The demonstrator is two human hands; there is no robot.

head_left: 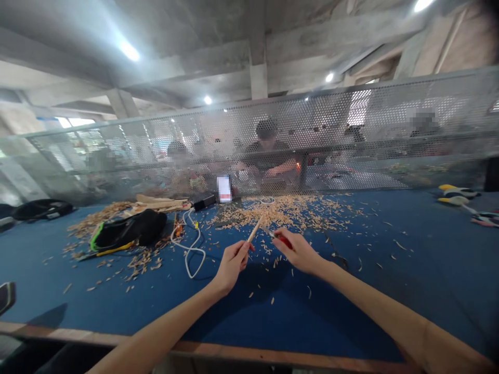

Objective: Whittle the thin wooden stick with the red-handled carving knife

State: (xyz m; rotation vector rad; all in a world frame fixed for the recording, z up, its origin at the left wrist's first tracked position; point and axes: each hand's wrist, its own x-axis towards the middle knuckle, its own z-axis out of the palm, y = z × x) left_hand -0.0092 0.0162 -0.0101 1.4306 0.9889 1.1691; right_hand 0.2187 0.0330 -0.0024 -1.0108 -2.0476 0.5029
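My left hand (235, 261) is closed around the lower end of a pale wooden stick (255, 230), which slants up and away to the right. Just right of it, my right hand (298, 250) grips a red-handled knife (284, 240). Its short blade points left toward the stick; whether it touches the wood I cannot tell. Below and beyond both hands, wood shavings (300, 212) lie scattered over the blue tabletop (241, 317).
A perforated metal screen (335, 140) closes off the back, with people behind it. On the left lie a black bag (136, 228), wood strips (156, 204) and a white cable (202, 254). A lit phone (224, 188) stands at the back; yellow-handled pliers (454, 200) lie far right.
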